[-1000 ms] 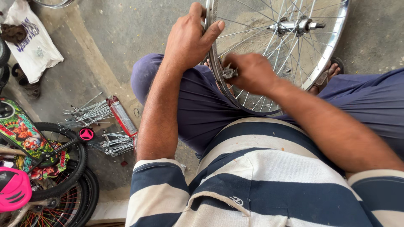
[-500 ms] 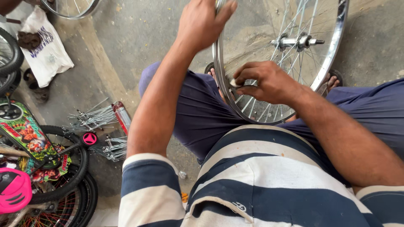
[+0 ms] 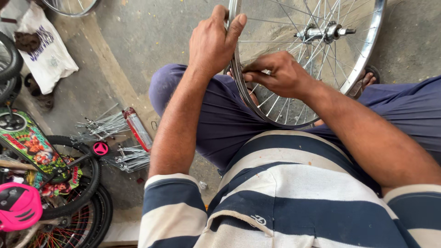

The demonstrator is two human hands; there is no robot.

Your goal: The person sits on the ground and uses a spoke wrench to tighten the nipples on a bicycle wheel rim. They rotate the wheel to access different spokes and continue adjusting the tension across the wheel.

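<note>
Left hand (image 3: 213, 39) lower on rim (image 3: 237, 78), red pkg (image 3: 137, 128) by spokes (image 3: 103, 126)

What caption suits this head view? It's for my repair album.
Left hand grips a bicycle wheel rim; right hand pinches at its spokes.

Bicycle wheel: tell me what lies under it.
Under the bicycle wheel, through its spokes, show concrete floor, dark-trousered knees and a sandalled foot. The right hand covers the rim's inside.

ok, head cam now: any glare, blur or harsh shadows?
Head view: soft, even daylight, no hard shadows; bright glints on the chrome wheel rim and hub; left hand and right hand sharp, no motion blur; mild wide-angle stretch at the edges.
</note>
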